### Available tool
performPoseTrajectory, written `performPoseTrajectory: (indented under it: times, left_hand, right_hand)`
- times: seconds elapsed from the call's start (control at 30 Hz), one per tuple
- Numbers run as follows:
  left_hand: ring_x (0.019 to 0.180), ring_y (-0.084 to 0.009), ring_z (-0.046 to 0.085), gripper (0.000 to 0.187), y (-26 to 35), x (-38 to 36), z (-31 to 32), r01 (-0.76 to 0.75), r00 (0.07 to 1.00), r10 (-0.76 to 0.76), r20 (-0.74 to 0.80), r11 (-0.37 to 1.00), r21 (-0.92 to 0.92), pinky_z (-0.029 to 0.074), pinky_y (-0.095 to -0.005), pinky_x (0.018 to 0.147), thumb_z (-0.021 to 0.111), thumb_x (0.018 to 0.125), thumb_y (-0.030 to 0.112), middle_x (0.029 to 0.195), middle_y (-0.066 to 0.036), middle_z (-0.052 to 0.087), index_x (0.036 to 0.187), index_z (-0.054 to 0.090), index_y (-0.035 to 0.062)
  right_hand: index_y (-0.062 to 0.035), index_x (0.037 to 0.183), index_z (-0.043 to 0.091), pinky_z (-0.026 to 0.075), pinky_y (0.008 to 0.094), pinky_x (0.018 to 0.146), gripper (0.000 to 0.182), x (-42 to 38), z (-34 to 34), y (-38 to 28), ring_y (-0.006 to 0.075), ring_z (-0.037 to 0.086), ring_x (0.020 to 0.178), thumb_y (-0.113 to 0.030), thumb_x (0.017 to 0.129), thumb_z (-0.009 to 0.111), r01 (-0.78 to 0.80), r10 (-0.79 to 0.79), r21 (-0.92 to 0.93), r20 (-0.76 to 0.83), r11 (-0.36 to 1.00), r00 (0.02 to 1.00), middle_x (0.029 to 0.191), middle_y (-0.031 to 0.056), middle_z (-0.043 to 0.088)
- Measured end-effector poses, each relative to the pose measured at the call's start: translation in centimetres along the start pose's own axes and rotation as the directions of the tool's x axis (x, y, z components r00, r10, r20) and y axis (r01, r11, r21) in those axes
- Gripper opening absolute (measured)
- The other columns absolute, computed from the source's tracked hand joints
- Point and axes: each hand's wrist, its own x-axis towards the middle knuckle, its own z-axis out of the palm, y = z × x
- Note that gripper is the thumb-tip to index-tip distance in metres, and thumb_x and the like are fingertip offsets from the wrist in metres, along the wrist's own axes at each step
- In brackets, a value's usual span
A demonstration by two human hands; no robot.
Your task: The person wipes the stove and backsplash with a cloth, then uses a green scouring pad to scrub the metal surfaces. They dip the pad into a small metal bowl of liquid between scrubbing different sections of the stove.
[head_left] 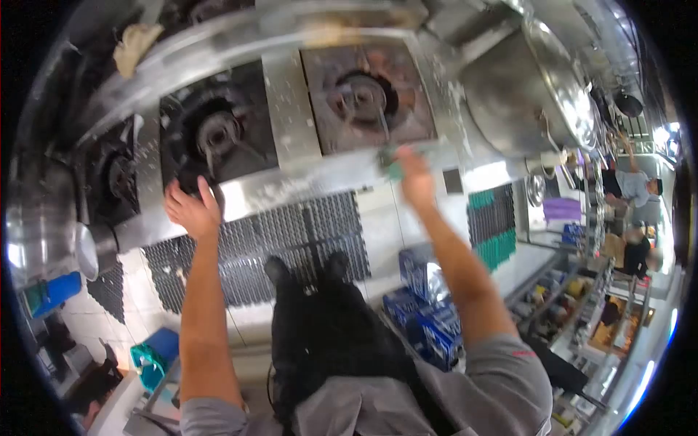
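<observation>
One green pad [395,171] (probably light, soft, best held across its back) is at the stove's front edge [291,180] by the right hand [416,180], finger closure too blurred to tell; the left hand's [195,214] fingers spread apart.

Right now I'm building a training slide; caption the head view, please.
Right hand with a blurred green item at the steel stove front, left hand near a burner.

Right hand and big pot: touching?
Apart. The head view shows a strip of steel counter between the right hand and the pot.
</observation>
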Motion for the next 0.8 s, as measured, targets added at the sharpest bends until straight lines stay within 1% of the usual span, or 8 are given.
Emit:
performPoseTrajectory:
  times: [0.13, 0.2, 0.3, 0.4, 0.5, 0.63, 0.73, 0.8]
  left_hand:
    - [0.130, -0.0384, 0.041, 0.063, -0.2, -0.2, -0.3, 0.030, 0.998, -0.029, 0.049, 1.000, -0.009, 0.028, -0.0512, 0.110, 0.057, 0.092, 0.050, 0.136, -0.019, 0.047, 0.132, 0.049, 0.0024]
    - [0.131, -0.0381, 0.039, 0.063, -0.5, 0.1, -0.1, 0.030, 0.996, -0.030, 0.084, 1.000, 0.002, 0.027, -0.0509, 0.111, 0.056, 0.093, 0.050, 0.137, -0.019, 0.047, 0.133, 0.048, 0.0024]
    - [0.131, -0.0379, 0.039, 0.063, -0.3, 0.1, -0.2, 0.027, 0.996, -0.028, 0.083, 1.000, 0.015, 0.027, -0.0508, 0.111, 0.056, 0.093, 0.050, 0.137, -0.019, 0.047, 0.133, 0.048, 0.0020]
    - [0.131, -0.0376, 0.039, 0.063, 0.0, 0.1, -0.2, 0.017, 0.997, -0.018, 0.072, 1.000, 0.013, 0.027, -0.0508, 0.111, 0.056, 0.093, 0.050, 0.137, -0.019, 0.047, 0.132, 0.049, 0.0014]
    - [0.132, -0.0373, 0.038, 0.063, 0.2, 0.3, -0.5, 0.023, 0.996, -0.022, 0.085, 1.000, -0.014, 0.026, -0.0510, 0.111, 0.057, 0.093, 0.051, 0.137, -0.019, 0.047, 0.132, 0.049, 0.0010]
    - [0.132, -0.0370, 0.038, 0.062, -0.2, -0.3, -0.3, 0.023, 0.996, -0.021, 0.086, 1.000, -0.018, 0.026, -0.0512, 0.111, 0.057, 0.093, 0.050, 0.138, -0.019, 0.046, 0.131, 0.050, 0.0014]
    - [0.132, -0.0371, 0.039, 0.062, -0.4, 0.2, -0.2, 0.007, 0.993, -0.006, 0.118, 1.000, -0.009, 0.025, -0.0509, 0.111, 0.057, 0.093, 0.050, 0.138, -0.018, 0.046, 0.132, 0.050, 0.0021]
    - [0.132, -0.0371, 0.039, 0.062, -0.5, 0.0, 0.1, -0.012, 0.993, 0.012, 0.114, 1.000, -0.004, 0.026, -0.0509, 0.111, 0.057, 0.093, 0.050, 0.138, -0.018, 0.047, 0.132, 0.050, 0.0022]
  right_hand:
    - [-0.0078, 0.115, 0.066, 0.042, 0.0409, 0.110, 0.045, 5.0, 2.9, -15.0, 0.0305, 0.056, 0.122, 0.008, 0.074, 0.056, -0.056, -0.008, 0.418, 0.149, 0.907, 0.989, 0.123, 0.0104, 0.064]
    - [-0.0093, 0.121, 0.064, 0.044, 0.0419, 0.108, 0.057, 5.5, 2.4, -15.6, 0.0325, 0.058, 0.120, 0.009, 0.067, 0.064, 0.170, -0.265, 0.470, 0.144, 0.866, 0.953, 0.120, 0.0110, 0.065]
    - [-0.0085, 0.124, 0.059, 0.045, 0.0403, 0.107, 0.052, 2.0, -0.8, -2.6, 0.0315, 0.057, 0.122, 0.008, 0.075, 0.057, 0.020, -0.054, 0.212, 0.153, 0.977, 0.987, 0.128, 0.0116, 0.061]
    - [-0.0061, 0.125, 0.058, 0.049, 0.0411, 0.101, 0.050, -0.5, -5.0, 4.9, 0.0344, 0.060, 0.117, 0.011, 0.078, 0.055, -0.399, 0.368, 0.082, 0.251, 0.913, 0.895, 0.126, 0.0164, 0.062]
    - [-0.0038, 0.121, 0.060, 0.048, 0.0442, 0.101, 0.044, -0.4, -2.7, 1.6, 0.0379, 0.060, 0.115, 0.009, 0.080, 0.057, -0.155, 0.155, -0.045, 0.009, 0.987, 0.988, 0.126, 0.0198, 0.062]
    - [-0.0047, 0.115, 0.063, 0.043, 0.0429, 0.108, 0.051, 3.6, 2.0, -15.2, 0.0325, 0.056, 0.123, 0.008, 0.067, 0.065, -0.024, -0.033, 0.446, 0.121, 0.895, 0.992, 0.126, 0.0128, 0.061]
    - [-0.0075, 0.120, 0.062, 0.040, 0.0426, 0.111, 0.055, 4.8, 2.3, -15.4, 0.0305, 0.053, 0.127, 0.007, 0.067, 0.066, 0.158, -0.242, 0.468, 0.124, 0.870, 0.962, 0.131, 0.0108, 0.059]
    - [-0.0131, 0.121, 0.061, 0.039, 0.0427, 0.113, 0.048, 2.7, 0.9, -7.7, 0.0274, 0.053, 0.128, 0.007, 0.077, 0.060, 0.075, -0.131, 0.312, 0.163, 0.947, 0.978, 0.132, 0.0081, 0.060]
